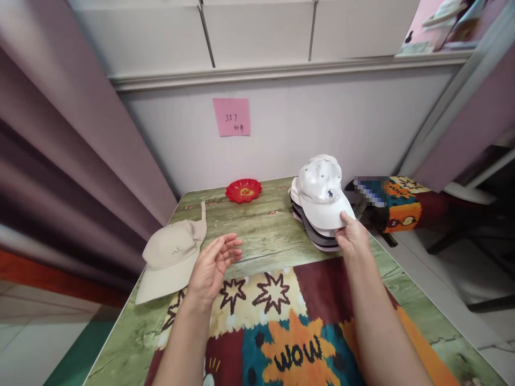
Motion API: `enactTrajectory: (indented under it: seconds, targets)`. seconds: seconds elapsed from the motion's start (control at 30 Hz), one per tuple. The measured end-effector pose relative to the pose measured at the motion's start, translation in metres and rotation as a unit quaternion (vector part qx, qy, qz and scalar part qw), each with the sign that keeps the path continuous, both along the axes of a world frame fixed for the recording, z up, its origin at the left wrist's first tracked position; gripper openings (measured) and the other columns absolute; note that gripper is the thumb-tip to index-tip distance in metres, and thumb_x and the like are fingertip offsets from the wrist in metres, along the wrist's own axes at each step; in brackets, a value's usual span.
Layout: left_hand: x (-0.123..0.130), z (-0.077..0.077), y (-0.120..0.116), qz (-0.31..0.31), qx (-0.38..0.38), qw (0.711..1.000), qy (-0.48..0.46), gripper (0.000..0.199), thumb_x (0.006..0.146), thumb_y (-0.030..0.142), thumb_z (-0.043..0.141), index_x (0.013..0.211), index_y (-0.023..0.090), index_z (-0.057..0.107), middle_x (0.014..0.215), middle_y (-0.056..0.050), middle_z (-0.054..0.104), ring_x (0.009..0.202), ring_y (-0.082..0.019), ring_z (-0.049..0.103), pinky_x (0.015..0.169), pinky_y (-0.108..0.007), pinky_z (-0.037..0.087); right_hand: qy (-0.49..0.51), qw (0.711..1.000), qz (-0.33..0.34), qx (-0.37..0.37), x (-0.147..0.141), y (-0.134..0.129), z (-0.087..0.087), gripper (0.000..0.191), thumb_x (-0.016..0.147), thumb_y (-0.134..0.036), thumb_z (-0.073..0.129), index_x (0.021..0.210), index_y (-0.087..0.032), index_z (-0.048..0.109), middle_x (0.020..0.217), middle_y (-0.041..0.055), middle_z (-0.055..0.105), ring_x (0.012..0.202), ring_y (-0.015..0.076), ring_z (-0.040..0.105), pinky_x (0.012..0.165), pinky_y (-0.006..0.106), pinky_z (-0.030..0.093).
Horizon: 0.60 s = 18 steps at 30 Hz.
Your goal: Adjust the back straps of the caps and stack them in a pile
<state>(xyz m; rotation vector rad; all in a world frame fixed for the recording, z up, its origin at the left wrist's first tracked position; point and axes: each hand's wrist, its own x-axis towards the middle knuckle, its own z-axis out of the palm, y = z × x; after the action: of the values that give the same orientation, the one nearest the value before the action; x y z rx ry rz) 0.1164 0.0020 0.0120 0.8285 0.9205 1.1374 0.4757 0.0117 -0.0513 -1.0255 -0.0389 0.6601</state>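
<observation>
A white baseball cap (321,185) with a small dark logo tops a stack of caps (317,236) at the table's right side; white, black, grey and pinkish brims show beneath it. My right hand (353,233) grips the front of the white cap's brim, thumb on top and fingers underneath. Over the table's left half, my left hand (215,265) is open and empty, palm turned inward, fingers slightly curled. Just left of it lies a beige cap (171,252), its brim toward me and its back strap sticking up.
A red scalloped dish (243,191) sits at the table's back edge. A colourful patterned cloth (277,316) covers the front of the wood-look table (257,225). A pink note (232,117) is stuck on the wall. Curtains hang on both sides.
</observation>
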Motion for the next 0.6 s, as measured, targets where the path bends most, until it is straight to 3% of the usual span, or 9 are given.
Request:
enactTrajectory:
  seconds: [0.23,0.37,0.47,0.53,0.6]
  targets:
    - [-0.001,0.001,-0.001,0.007,0.002,1.0,0.013,0.035,0.08,0.038,0.079,0.102,0.011,0.074,0.093,-0.012,0.078,0.074,-0.018,0.073,0.073,-0.031,0.061,-0.094,0.99,-0.05,-0.089,0.008,-0.004,-0.003,0.04,0.061,-0.024,0.068,0.1,-0.018,0.061,0.1,0.0038,0.071,0.099,0.0264,0.071,0.084,0.044,0.063]
    - [-0.004,0.003,-0.002,0.013,0.01,1.0,0.024,0.035,0.078,0.038,0.08,0.1,0.012,0.073,0.091,-0.011,0.078,0.072,-0.017,0.072,0.072,-0.03,0.06,-0.151,0.968,-0.088,-0.179,0.014,-0.012,-0.001,0.071,0.061,-0.026,0.067,0.13,-0.015,0.053,0.126,0.0101,0.062,0.12,0.0308,0.063,0.105,0.05,0.052]
    - [-0.007,0.005,-0.002,0.032,0.02,0.998,0.04,0.037,0.077,0.039,0.081,0.1,0.012,0.072,0.091,-0.01,0.078,0.072,-0.016,0.071,0.071,-0.029,0.059,-0.203,0.949,-0.085,-0.224,0.012,-0.02,0.007,0.075,0.064,-0.031,0.071,0.136,-0.015,0.054,0.146,0.016,0.049,0.137,0.0343,0.049,0.12,0.049,0.036]
    - [-0.011,0.005,-0.001,0.059,0.033,0.996,0.054,0.039,0.075,0.04,0.082,0.1,0.012,0.072,0.09,-0.009,0.077,0.071,-0.015,0.07,0.071,-0.029,0.058,-0.276,0.921,-0.083,-0.264,0.007,-0.025,0.011,0.074,0.069,-0.038,0.074,0.136,-0.012,0.057,0.155,0.0211,0.039,0.146,0.0373,0.038,0.124,0.047,0.028]
    - [-0.019,0.005,0.001,0.108,0.057,0.99,0.068,0.04,0.074,0.04,0.082,0.101,0.013,0.07,0.09,-0.008,0.076,0.069,-0.014,0.069,0.069,-0.028,0.056,-0.4,0.856,-0.097,-0.312,0.003,-0.029,0.012,0.082,0.072,-0.046,0.075,0.142,-0.008,0.054,0.159,0.0275,0.033,0.15,0.0412,0.032,0.124,0.049,0.024]
